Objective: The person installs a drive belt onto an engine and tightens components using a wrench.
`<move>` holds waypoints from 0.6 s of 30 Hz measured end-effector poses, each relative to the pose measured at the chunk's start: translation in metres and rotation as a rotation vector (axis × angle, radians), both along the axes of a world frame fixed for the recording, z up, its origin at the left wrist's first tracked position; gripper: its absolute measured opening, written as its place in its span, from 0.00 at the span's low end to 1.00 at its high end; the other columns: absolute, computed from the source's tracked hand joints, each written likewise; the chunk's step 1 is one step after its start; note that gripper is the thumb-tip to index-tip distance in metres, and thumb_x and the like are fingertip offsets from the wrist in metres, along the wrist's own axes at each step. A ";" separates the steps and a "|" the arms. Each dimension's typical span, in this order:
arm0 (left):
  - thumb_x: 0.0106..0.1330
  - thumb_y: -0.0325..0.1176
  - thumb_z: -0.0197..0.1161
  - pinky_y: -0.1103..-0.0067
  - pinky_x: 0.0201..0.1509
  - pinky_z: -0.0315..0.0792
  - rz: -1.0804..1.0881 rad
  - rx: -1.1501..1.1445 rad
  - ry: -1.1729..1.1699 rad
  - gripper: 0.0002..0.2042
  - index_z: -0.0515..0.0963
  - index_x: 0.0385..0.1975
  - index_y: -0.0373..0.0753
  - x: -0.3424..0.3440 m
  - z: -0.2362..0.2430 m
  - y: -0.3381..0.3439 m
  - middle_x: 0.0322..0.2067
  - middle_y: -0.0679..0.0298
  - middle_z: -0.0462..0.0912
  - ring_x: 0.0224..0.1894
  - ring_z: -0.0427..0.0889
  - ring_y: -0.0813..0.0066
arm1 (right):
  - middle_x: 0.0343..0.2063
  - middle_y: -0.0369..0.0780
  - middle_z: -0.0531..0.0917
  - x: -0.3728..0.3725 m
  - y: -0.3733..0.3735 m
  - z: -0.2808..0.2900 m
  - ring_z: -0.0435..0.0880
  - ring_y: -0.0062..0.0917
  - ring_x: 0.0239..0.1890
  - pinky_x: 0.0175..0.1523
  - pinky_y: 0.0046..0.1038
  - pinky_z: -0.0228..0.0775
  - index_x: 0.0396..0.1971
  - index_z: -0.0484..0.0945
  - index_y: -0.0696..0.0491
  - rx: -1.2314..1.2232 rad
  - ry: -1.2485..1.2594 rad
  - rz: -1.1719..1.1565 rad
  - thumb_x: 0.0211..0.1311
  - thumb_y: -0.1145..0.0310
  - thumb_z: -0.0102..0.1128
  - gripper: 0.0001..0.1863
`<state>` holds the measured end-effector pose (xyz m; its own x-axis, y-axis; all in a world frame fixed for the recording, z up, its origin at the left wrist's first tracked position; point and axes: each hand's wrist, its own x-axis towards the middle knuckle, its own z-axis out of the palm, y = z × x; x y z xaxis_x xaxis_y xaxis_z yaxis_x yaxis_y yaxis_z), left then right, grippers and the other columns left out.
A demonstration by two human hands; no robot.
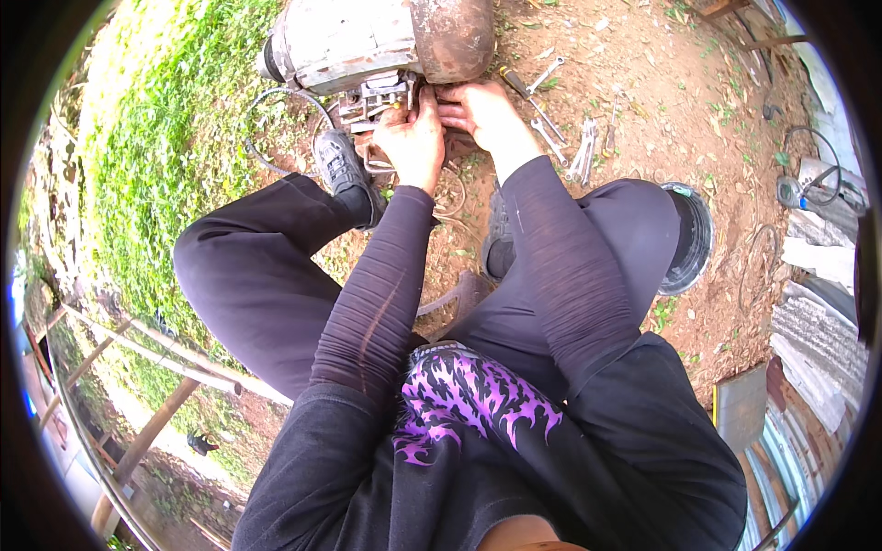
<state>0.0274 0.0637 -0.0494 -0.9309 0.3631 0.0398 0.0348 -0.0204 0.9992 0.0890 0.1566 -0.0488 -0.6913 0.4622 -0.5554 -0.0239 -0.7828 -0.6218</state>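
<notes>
Machine [354, 46], pale grey with rusty brown end, sits ahead of the person. Left hand [411, 145] at its lower edge, fingers bent; can't tell what it pinches. Right hand [489, 115] just beside, fingers nearly straight, grip unclear. Screwdriver [513, 81] and wrenches [582, 154] lie on dirt [634, 83], right.

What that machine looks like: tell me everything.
The machine looks metallic: a worn, whitish rounded body with a rusty brown section at right, a dark projecting end at left, and small brackets along its near side. The picture's top edge crops it. The left hand and right hand are beside those brackets; exact contact is unclear.
</notes>
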 end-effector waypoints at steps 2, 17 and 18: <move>0.61 0.23 0.69 0.83 0.26 0.68 -0.019 0.041 -0.033 0.06 0.80 0.24 0.29 -0.001 0.000 0.002 0.22 0.65 0.83 0.22 0.76 0.85 | 0.45 0.50 0.82 0.001 0.000 -0.002 0.86 0.38 0.42 0.46 0.33 0.82 0.51 0.74 0.67 0.009 0.028 -0.011 0.63 0.79 0.55 0.17; 0.59 0.20 0.69 0.83 0.20 0.70 0.068 0.171 -0.198 0.05 0.79 0.27 0.30 0.007 0.005 0.007 0.23 0.63 0.83 0.19 0.78 0.82 | 0.44 0.49 0.83 0.003 0.001 -0.005 0.86 0.37 0.40 0.44 0.31 0.82 0.50 0.74 0.67 -0.009 0.046 0.005 0.63 0.79 0.55 0.16; 0.58 0.19 0.69 0.83 0.19 0.69 0.087 0.222 -0.222 0.06 0.78 0.22 0.31 0.008 0.009 0.008 0.21 0.63 0.82 0.18 0.77 0.83 | 0.44 0.49 0.83 0.003 0.001 -0.004 0.86 0.36 0.41 0.44 0.31 0.82 0.50 0.74 0.67 -0.012 0.037 0.003 0.63 0.79 0.55 0.16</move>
<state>0.0352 0.0722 -0.0407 -0.9530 0.2867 -0.0983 -0.1721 -0.2451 0.9541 0.0919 0.1574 -0.0524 -0.7129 0.4537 -0.5347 -0.0446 -0.7903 -0.6111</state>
